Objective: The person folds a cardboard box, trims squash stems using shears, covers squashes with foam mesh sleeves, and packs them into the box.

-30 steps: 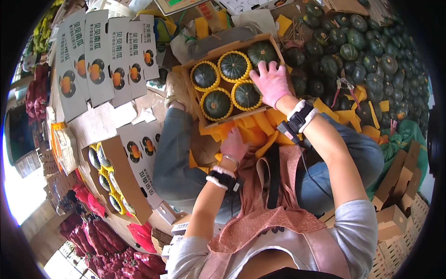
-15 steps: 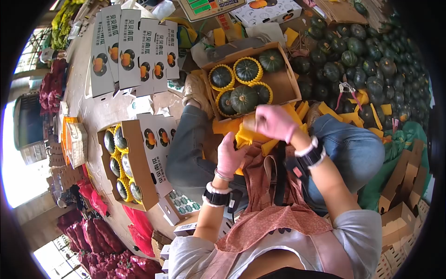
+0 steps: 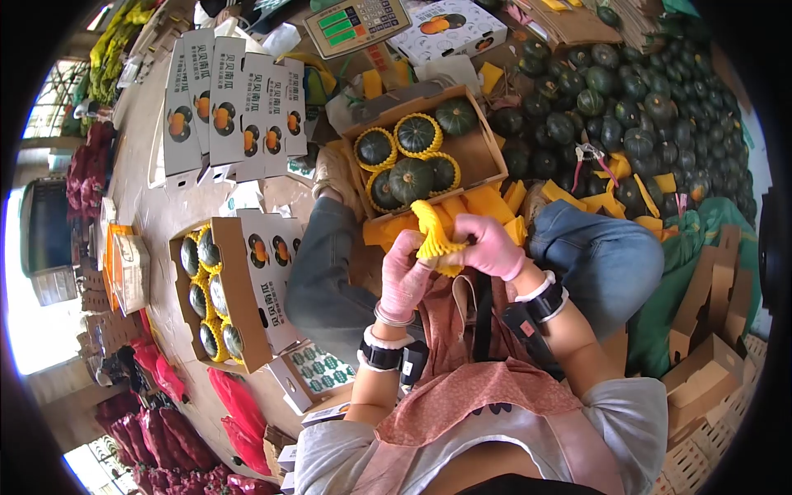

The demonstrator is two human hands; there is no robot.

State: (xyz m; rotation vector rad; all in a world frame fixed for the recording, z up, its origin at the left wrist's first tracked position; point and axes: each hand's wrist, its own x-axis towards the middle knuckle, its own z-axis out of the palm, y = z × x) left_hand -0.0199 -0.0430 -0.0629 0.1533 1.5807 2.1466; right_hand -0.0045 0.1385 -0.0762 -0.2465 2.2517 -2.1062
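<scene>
Both my hands wear pink gloves and pinch a yellow foam net sleeve (image 3: pixel 431 231) between them, in front of my lap. My left hand (image 3: pixel 403 282) grips its left side, my right hand (image 3: pixel 492 246) its lower right edge. Just beyond stands an open cardboard box (image 3: pixel 483 161) with several dark green pumpkins. Some, like this pumpkin (image 3: pixel 417 133), sit in yellow foam nets. An unwrapped pumpkin (image 3: pixel 411 180) rests on top at the near side, and another bare-looking pumpkin (image 3: pixel 455 116) lies in the far right corner. More yellow foam nets (image 3: pixel 487 202) lie between the box and my hands.
A filled pumpkin box (image 3: pixel 252 289) stands at left, below printed cartons (image 3: pixel 231 107). A big pile of loose pumpkins (image 3: pixel 635 107) spreads at right, with red-handled pruning shears (image 3: pixel 589 153) near it. A digital scale (image 3: pixel 355 25) stands at the back; empty cardboard boxes (image 3: pixel 705 371) lie lower right.
My right hand has come down and left toward my left hand. The foam net sleeve now stands up, stretched between both hands. The camera view has shifted slightly.
</scene>
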